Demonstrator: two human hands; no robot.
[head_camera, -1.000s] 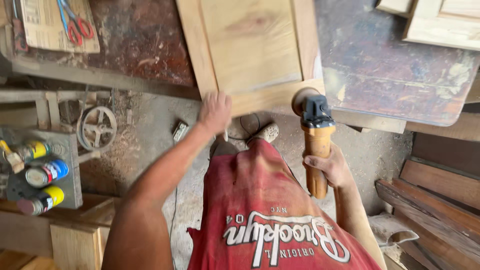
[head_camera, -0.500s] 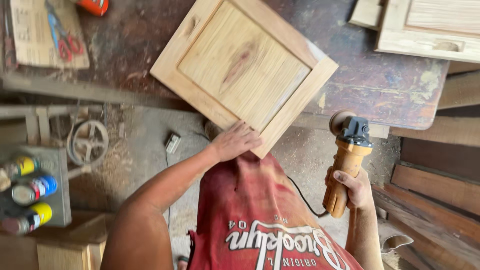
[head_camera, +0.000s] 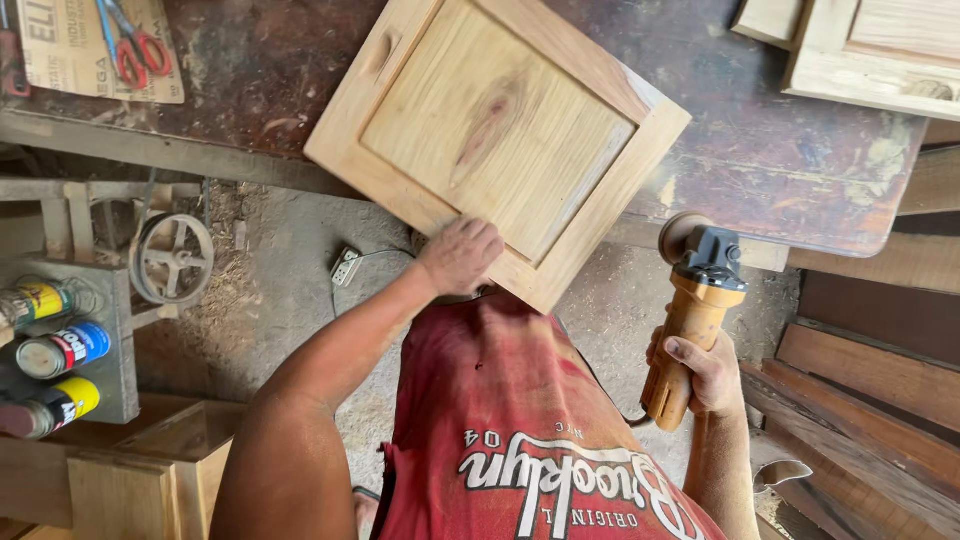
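A light wooden cabinet door panel (head_camera: 500, 140) with a raised frame lies turned at an angle on the dark worn workbench (head_camera: 760, 170), one corner hanging over the near edge. My left hand (head_camera: 460, 255) grips the panel's near frame rail. My right hand (head_camera: 700, 370) holds an orange and black angle grinder (head_camera: 695, 310) by its body, its sanding disc pointing up near the bench edge, just right of the panel and apart from it.
Red-handled scissors (head_camera: 135, 45) lie on a printed sheet at the bench's back left. More wooden panels (head_camera: 860, 50) sit at the back right. Spray cans (head_camera: 55, 350) stand on a shelf at left, beside a metal pulley wheel (head_camera: 172, 258). Planks (head_camera: 880, 400) stack at right. A power strip (head_camera: 345, 266) lies on the dusty floor.
My left hand has turned the panel from nearly square to diagonal and pulled it over the bench edge. The grinder has shifted right and away from the panel.
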